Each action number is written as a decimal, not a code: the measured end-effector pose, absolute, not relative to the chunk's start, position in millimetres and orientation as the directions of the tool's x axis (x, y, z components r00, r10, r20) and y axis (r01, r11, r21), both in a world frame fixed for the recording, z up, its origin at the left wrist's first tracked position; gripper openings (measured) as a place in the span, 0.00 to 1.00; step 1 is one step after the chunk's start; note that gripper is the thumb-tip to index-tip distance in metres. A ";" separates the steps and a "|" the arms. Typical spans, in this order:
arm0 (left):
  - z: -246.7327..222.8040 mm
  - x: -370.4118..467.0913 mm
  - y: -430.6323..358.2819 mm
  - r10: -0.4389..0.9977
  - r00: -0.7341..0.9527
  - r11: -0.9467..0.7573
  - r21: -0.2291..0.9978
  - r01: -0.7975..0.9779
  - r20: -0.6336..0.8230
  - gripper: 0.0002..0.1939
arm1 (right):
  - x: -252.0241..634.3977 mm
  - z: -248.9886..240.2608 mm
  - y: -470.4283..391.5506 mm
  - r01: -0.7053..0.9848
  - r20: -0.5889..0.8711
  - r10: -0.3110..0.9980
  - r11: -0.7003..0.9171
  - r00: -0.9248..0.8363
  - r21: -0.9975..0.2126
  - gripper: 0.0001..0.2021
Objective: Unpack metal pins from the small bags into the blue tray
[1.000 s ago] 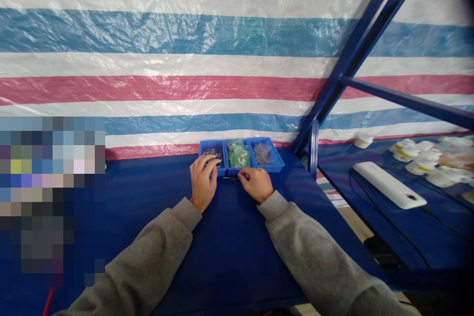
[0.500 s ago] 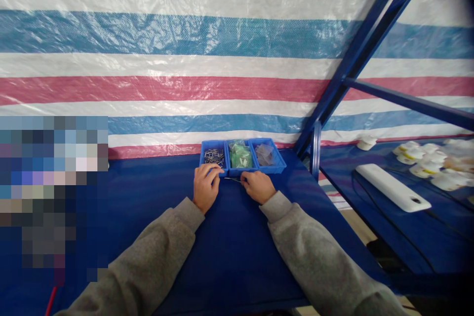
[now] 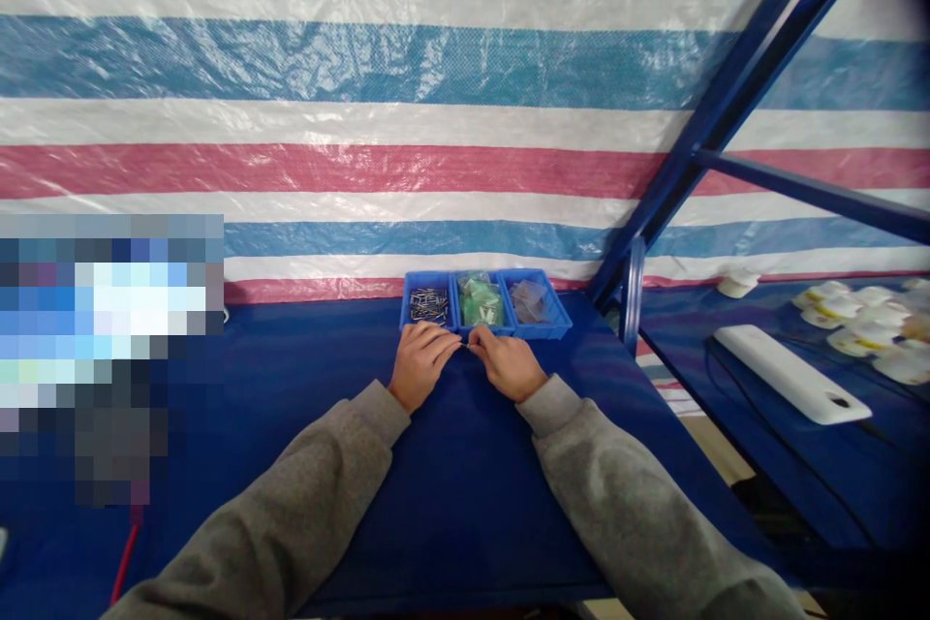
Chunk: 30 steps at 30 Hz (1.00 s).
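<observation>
My left hand and my right hand nearly meet at the front edge of a blue three-part bin. Between their fingertips shows a thin metal piece, mostly covered by the fingers. My right hand pinches one end of it, and the left fingertips close on the other. Loose metal screws or pins fill the bin's left compartment. Green-tinted plastic bags with pale pieces lie in the middle one, and clear plastic bags in the right.
The bin stands on a blue table, against a striped plastic sheet. At right, a blue metal frame post rises beside a second table holding a long white device, dark cables and several white round parts. A red cable lies at lower left.
My left hand has moved right, and its fingers have closed on the free end of the thin metal piece held in my right hand. The view has shifted slightly.
</observation>
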<state>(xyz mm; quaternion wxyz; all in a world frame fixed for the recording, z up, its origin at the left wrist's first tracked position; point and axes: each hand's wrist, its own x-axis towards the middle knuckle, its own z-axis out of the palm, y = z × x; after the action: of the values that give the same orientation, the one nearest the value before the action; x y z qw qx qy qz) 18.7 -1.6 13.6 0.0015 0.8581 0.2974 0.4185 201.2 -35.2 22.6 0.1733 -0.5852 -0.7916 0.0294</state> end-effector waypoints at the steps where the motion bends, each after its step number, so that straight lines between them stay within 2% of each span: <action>1: 13.5 18.8 -1.5 0.512 0.472 -0.824 0.255 0.506 0.717 0.07 | 201.6 20.9 -34.4 0.912 0.250 0.935 0.316 -0.252 -0.262 0.08; 6: 14.3 19.0 -1.5 0.528 0.434 -0.814 0.289 0.505 0.730 0.07 | 200.7 14.6 -31.9 0.858 0.348 0.920 0.319 -0.178 -0.404 0.09; 12: 14.0 17.8 -1.2 0.562 0.369 -0.781 0.327 0.533 0.740 0.08 | 193.6 10.0 -34.0 0.683 0.522 0.846 0.444 -0.106 -0.580 0.09; 18: 15.2 18.5 -0.7 0.558 0.388 -0.791 0.330 0.514 0.733 0.08 | 191.6 4.7 -32.5 0.650 0.590 0.807 0.458 -0.018 -0.606 0.09; 30: 15.3 20.0 -1.9 0.571 0.421 -0.797 0.354 0.489 0.705 0.08 | 190.7 6.9 -33.9 0.606 0.636 0.772 0.514 -0.017 -0.607 0.10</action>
<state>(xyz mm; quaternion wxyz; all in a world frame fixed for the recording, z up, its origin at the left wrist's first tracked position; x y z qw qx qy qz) 20.0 -1.9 15.3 0.0469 0.8417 0.3149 0.4361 190.7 -33.9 6.9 0.5050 -0.4863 -0.7084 0.0817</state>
